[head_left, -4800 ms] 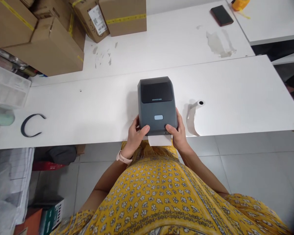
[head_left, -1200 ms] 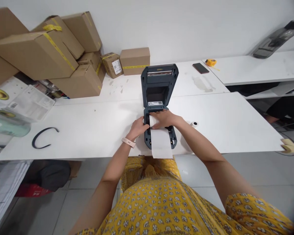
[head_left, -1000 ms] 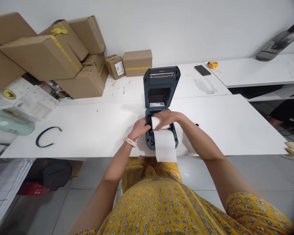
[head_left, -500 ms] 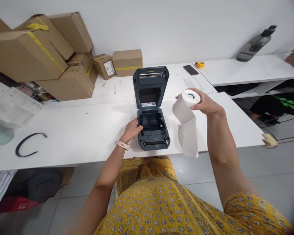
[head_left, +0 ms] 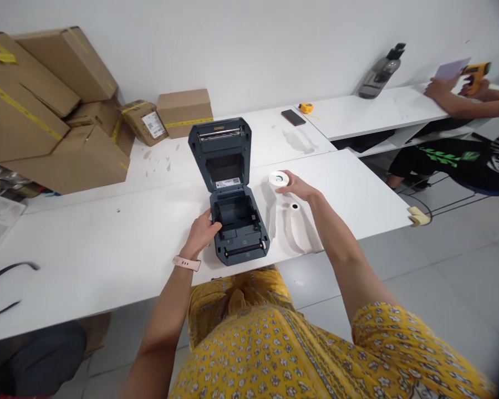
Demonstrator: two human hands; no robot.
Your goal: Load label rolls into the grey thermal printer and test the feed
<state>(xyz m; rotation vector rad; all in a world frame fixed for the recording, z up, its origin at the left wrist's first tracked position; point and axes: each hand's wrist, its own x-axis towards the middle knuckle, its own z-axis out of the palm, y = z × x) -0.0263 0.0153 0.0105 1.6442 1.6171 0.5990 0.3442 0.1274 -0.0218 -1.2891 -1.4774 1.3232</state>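
Note:
A dark grey label printer [head_left: 241,239] stands on the white table with its lid [head_left: 221,158] raised, its inner bay bare of any roll. My left hand [head_left: 202,233] grips the printer's left side, thumb hooked over the rim. To the right of the printer, my right hand [head_left: 296,187] is closed around a white label roll [head_left: 278,179], which appears to rest upright on the table. A loose strip trails from it towards the front edge. Just in front of that hand is a smaller white roll with a dark core [head_left: 294,207], its curled strip [head_left: 293,235] reaching the table edge.
Cardboard boxes [head_left: 87,152] are piled at the left, near a black band [head_left: 8,269]. Behind the printer lie a phone [head_left: 293,117] and a yellow tape measure [head_left: 306,108]. A spray bottle [head_left: 378,75] stands farther right, where another person's hands [head_left: 443,91] hold a yellow tool.
My right hand has lowered the label roll and brought it closer to the printer. The smaller roll now shows fully. The view has turned right; my left hand stays on the printer.

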